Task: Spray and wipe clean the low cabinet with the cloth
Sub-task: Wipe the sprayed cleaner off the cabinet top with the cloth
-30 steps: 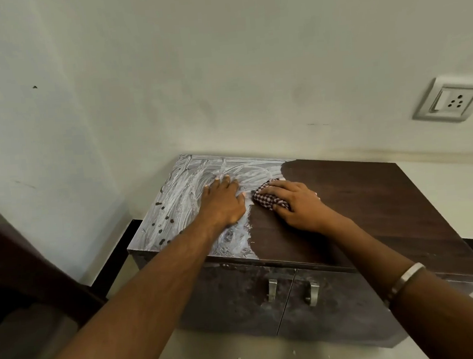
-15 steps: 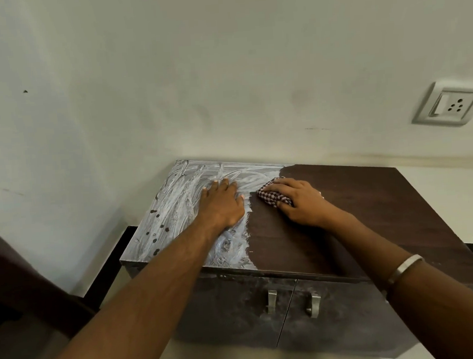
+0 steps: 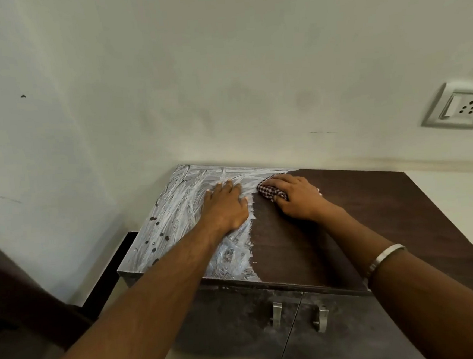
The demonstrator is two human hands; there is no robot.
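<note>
Two hands on the low cabinet, top half smeared white

Left hand lies flat, fingers straight, on the cabinet's white-streaked left part, holding nothing; right hand presses the checked cloth near the cabinet's back edge, fingers curled over it.

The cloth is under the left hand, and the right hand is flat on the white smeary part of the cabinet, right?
Not quite: the hands are swapped. The head view shows the checked cloth under the right hand, at the edge of the white smears. The left hand lies flat on the white smeary part of the cabinet.
</note>
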